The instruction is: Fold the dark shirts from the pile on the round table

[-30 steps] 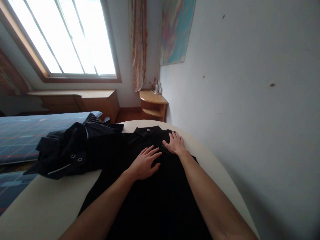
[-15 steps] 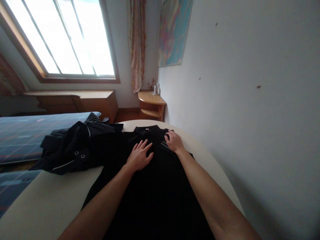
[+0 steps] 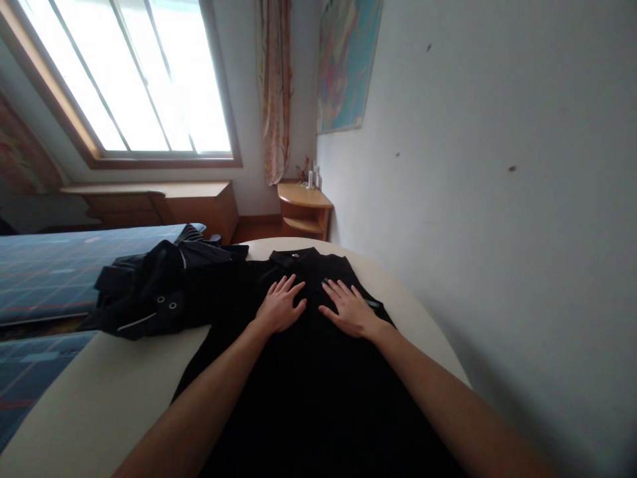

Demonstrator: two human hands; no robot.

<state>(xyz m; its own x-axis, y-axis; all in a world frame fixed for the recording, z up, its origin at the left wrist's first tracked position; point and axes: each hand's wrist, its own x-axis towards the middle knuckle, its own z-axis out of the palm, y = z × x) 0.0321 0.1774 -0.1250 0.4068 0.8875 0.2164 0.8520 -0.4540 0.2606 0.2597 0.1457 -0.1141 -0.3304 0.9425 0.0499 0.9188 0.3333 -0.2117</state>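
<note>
Shirt (image 3: 308, 385) beside crumpled dark clothes (image 3: 149, 299).

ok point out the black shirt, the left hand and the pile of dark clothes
shirt (image 3: 308, 392), head view, on its flat front
left hand (image 3: 280, 309), head view, on the back of the hand
clothes pile (image 3: 149, 299), head view, on its crumpled middle

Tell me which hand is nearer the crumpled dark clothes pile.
Left. The left hand lies flat right of the pile; the right hand rests farther right on the black shirt.
</note>
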